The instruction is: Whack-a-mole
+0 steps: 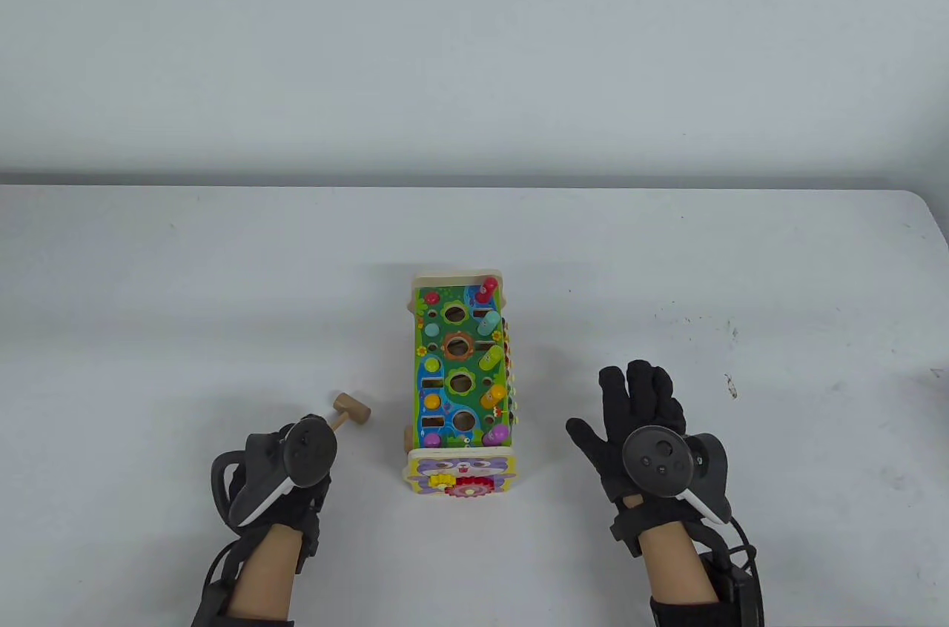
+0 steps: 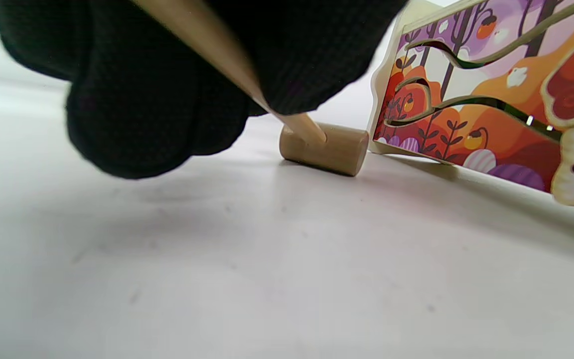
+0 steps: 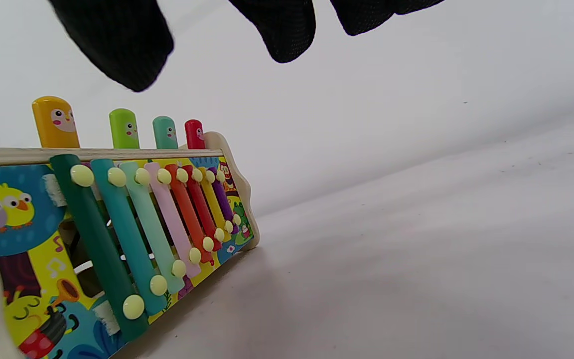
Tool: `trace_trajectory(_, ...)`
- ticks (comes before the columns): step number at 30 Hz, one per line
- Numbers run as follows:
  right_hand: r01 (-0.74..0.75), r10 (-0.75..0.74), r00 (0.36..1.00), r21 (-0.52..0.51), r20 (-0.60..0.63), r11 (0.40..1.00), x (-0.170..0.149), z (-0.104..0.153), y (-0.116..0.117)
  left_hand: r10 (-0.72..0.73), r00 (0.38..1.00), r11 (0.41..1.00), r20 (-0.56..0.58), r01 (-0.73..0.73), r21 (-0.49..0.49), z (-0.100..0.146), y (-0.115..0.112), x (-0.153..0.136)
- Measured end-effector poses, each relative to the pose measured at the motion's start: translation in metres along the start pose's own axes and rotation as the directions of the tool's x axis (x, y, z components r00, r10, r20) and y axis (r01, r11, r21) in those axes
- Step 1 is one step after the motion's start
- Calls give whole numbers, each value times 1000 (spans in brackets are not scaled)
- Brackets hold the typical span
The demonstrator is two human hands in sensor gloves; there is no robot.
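Note:
The colourful wooden whack-a-mole toy [image 1: 461,382] stands mid-table, its right row of pegs [image 1: 491,360] raised and its left row pushed down. A small wooden hammer [image 1: 351,410] lies with its head on the table left of the toy. My left hand [image 1: 285,464] grips the hammer's handle [image 2: 207,45]; the hammer's head [image 2: 324,148] rests on the table by the toy's side panel [image 2: 486,99]. My right hand [image 1: 641,412] is open with fingers spread, flat over the table right of the toy. The toy's xylophone bars [image 3: 157,229] and raised pegs [image 3: 56,122] show in the right wrist view.
The white table [image 1: 667,271] runs to a back edge against a pale wall. Faint scuff marks [image 1: 730,384] lie to the right of my right hand.

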State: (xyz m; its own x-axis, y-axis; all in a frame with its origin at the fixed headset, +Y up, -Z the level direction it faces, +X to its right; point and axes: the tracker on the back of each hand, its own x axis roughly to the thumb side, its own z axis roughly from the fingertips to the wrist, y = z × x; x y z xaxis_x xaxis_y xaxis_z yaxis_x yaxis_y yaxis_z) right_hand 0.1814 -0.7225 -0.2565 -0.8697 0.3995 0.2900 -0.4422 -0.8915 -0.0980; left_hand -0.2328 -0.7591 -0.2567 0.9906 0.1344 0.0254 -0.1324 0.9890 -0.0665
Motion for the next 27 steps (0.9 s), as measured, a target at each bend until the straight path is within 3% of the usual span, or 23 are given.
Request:
trace_trajectory(14, -8, 8, 1000, 12, 0, 1000, 1, 0, 1, -133, 991, 986, -20, 130, -108, -5, -11, 14)
trace_trajectory(27, -15, 15, 1000, 18, 3, 1000, 4, 0, 3, -137, 990, 985, -17, 134, -106, -5, -13, 15)
